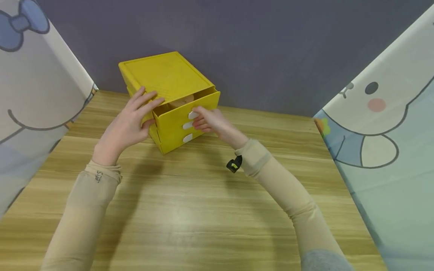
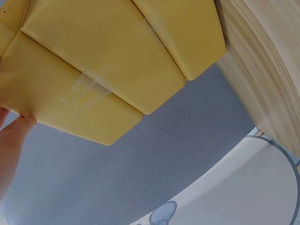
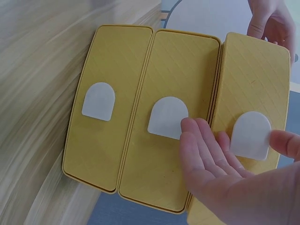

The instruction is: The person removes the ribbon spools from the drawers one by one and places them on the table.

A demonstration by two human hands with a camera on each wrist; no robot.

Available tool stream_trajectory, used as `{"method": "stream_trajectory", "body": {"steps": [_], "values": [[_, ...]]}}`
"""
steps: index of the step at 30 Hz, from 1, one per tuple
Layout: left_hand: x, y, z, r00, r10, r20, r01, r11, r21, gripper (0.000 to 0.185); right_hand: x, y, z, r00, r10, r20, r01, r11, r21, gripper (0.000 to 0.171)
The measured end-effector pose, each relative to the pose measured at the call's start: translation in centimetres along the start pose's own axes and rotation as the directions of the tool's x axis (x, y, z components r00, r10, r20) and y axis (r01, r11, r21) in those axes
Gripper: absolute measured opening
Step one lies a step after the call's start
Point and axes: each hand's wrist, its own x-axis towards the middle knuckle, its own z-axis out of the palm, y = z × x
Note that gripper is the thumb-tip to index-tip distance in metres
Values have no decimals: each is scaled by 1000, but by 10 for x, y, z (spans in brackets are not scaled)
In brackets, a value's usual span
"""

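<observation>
While right hand [image 1: 217, 123] pinches white tab [image 3: 251, 134], left hand [image 1: 126, 123] spread on yellow box [image 1: 166, 75], beige contents [image 1: 183, 101] half-hidden.

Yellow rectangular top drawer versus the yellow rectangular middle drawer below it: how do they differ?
The top drawer is pulled partly out; the middle drawer sits closed. The right hand pinches the top drawer's white arched tab, not the middle drawer's. Both fronts are yellow.

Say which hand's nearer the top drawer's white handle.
Right. The right hand pinches that white handle; the left hand touches the left edge of the yellow three-drawer unit, farther away.
</observation>
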Motion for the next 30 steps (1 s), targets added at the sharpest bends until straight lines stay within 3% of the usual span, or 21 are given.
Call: {"method": "stream_trajectory", "body": {"steps": [11, 30], "values": [[1, 2, -2, 1000, -10, 16, 10, 1000, -7, 61, -7, 3, -3, 1000, -16, 5, 16, 1000, -23, 52], [-5, 0, -3, 999, 21, -28, -20, 1000, 11, 62, -15, 9, -2, 999, -36, 29, 37, 999, -30, 50]]}}
